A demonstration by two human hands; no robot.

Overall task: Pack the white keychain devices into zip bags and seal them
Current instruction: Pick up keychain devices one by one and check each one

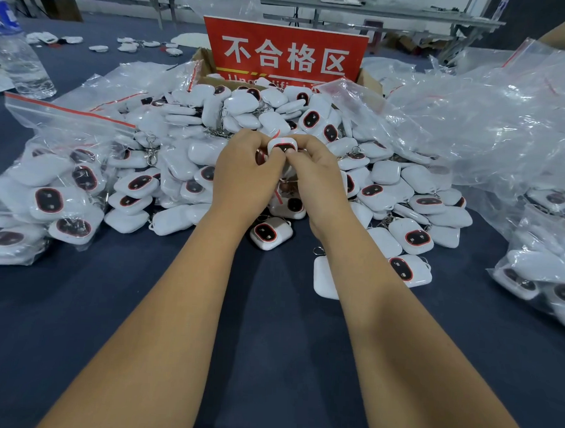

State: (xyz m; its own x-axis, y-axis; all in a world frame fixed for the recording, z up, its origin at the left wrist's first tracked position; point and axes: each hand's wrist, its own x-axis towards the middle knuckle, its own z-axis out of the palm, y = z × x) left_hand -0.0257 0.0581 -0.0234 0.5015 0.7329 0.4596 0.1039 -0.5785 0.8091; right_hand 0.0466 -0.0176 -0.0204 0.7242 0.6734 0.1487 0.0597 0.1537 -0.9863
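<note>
White plastic fills the middle of the dark blue table: a heap of keychain devices, each with a dark oval window ringed in red. Above the heap's near edge one device is held between both hands. The left hand and the right hand are curled toward each other, thumbs and fingertips pinching the device; a small zip bag with a red strip hangs below them, though whether the device is already inside its mouth cannot be told. The step in hand is judged to be bagging this single device. Next, it must be pushed fully down and the red zip strip pressed shut along its whole length.

Filled larger bags are piled at the left, and empty bags are heaped at the right. Behind the heap a red sign standing in a cardboard box reads "不合格区"; an English line beneath is mostly hidden. A water bottle carries a blue label too blurred to be read.
</note>
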